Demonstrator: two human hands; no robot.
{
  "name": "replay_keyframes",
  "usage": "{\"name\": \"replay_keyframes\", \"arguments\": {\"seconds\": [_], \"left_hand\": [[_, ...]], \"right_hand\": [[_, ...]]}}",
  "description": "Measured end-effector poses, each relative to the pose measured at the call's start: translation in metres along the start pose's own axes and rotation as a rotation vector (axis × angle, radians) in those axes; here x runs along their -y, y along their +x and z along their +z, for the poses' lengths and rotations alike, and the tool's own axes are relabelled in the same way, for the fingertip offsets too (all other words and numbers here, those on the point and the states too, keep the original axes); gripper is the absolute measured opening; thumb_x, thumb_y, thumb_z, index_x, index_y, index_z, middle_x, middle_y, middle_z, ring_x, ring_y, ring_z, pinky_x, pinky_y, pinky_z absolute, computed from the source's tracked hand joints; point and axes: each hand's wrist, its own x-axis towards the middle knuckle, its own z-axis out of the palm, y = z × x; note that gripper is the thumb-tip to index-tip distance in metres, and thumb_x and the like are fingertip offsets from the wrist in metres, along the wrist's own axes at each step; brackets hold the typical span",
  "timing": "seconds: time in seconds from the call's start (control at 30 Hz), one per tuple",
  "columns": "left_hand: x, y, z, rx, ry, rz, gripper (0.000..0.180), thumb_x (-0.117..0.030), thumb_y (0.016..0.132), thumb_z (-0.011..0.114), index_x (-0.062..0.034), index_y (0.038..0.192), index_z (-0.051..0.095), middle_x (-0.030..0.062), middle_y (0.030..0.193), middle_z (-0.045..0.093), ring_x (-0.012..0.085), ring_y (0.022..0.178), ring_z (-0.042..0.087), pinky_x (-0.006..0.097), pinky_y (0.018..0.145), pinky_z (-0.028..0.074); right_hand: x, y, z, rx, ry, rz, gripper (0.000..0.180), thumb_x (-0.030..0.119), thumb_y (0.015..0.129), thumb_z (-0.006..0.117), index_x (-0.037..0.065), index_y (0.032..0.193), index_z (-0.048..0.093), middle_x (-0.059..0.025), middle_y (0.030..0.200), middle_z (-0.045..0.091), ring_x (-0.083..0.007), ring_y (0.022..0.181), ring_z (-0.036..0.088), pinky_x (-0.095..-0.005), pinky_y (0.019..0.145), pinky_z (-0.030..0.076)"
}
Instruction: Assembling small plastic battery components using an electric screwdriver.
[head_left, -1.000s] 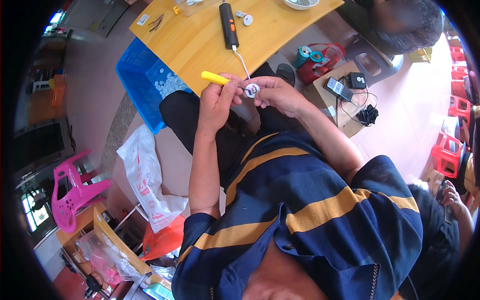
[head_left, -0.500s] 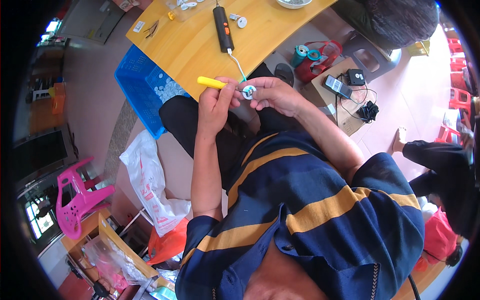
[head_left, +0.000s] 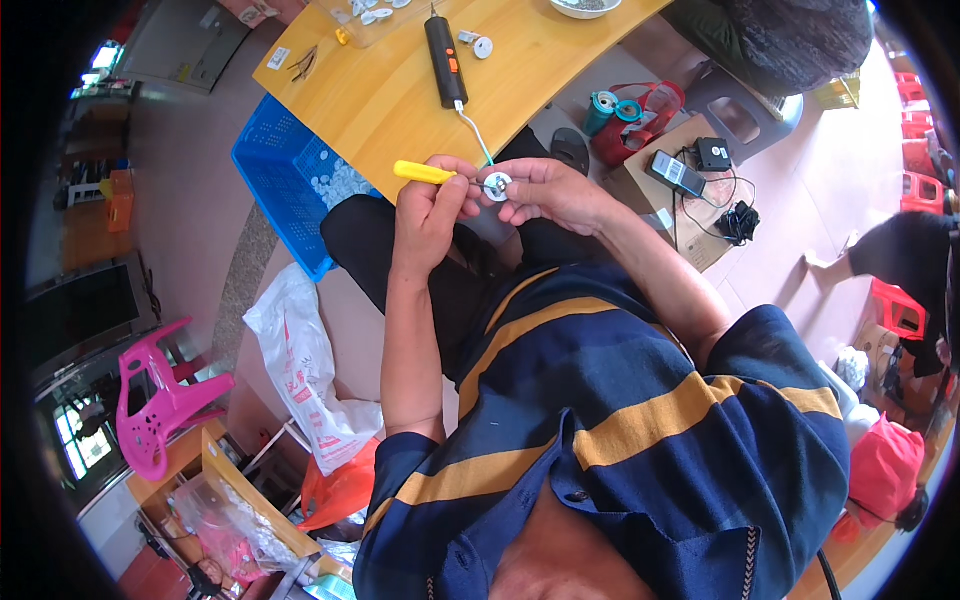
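Someone in black [head_left: 905, 245] at the right has shifted since the earlier frame, exposing a red plastic stool [head_left: 900, 309]. Close together beside the wooden table's [head_left: 375, 130] near corner, the left hand [head_left: 430, 212] clasps a yellow-handled screwdriver [head_left: 424, 172], its shaft reaching the round white part [head_left: 497, 185] that the right hand [head_left: 558, 190] pinches.

From the left of 2 fisheye cameras on the wearer's head, the view looks steeply down over a navy cloth shirt with mustard stripes [head_left: 620, 425], nearest and large. The bare left hand [head_left: 430, 208] and bare right hand [head_left: 555, 195] sit farther off, above centre; beyond them, a yellow-brown wooden table [head_left: 385, 110] reaches the top edge.
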Motion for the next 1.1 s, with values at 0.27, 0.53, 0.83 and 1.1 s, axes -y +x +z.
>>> {"name": "replay_keyframes", "arguments": {"seconds": [0.27, 0.53, 0.83, 1.1], "left_hand": [[-0.0005, 0.002, -0.0021, 0.004, -0.002, -0.005, 0.02, -0.016, 0.102, 0.052, -0.0011, 0.106, 0.065, 0.0034, 0.085, 0.067, 0.0069, 0.07, 0.061, 0.021, 0.065, 0.05], [0.0008, 0.0023, -0.0013, -0.047, -0.017, -0.015, 0.021, -0.018, 0.103, 0.054, -0.0015, 0.105, 0.065, 0.0033, 0.084, 0.068, 0.007, 0.068, 0.061, 0.021, 0.062, 0.05], [-0.0023, 0.0028, 0.0024, -0.067, 0.017, -0.001, 0.021, -0.02, 0.103, 0.056, -0.0013, 0.101, 0.065, 0.0031, 0.081, 0.068, 0.0063, 0.066, 0.061, 0.02, 0.06, 0.049], [-0.0066, 0.0064, 0.0064, -0.079, 0.03, -0.048, 0.023, -0.021, 0.102, 0.058, 0.0, 0.099, 0.065, 0.003, 0.078, 0.066, 0.0065, 0.063, 0.06, 0.021, 0.058, 0.049]], "right_hand": [[-0.0013, -0.0022, 0.0001, 0.016, 0.015, -0.027, 0.036, 0.021, 0.105, 0.054, 0.004, 0.137, 0.054, -0.0057, 0.108, 0.067, -0.0102, 0.089, 0.067, -0.0224, 0.078, 0.057], [-0.0014, -0.0015, 0.0012, 0.021, 0.003, -0.048, 0.036, 0.025, 0.106, 0.052, 0.004, 0.136, 0.053, -0.0055, 0.108, 0.065, -0.0109, 0.091, 0.066, -0.023, 0.079, 0.056], [0.0003, -0.0037, 0.0069, -0.032, -0.082, -0.066, 0.034, 0.021, 0.106, 0.05, 0.004, 0.135, 0.054, -0.0051, 0.114, 0.064, -0.0116, 0.095, 0.065, -0.0259, 0.084, 0.056], [0.0005, -0.0045, 0.0086, -0.067, -0.161, -0.094, 0.033, 0.02, 0.107, 0.049, 0.004, 0.134, 0.055, -0.0043, 0.114, 0.064, -0.0117, 0.096, 0.064, -0.0267, 0.085, 0.054]]}}
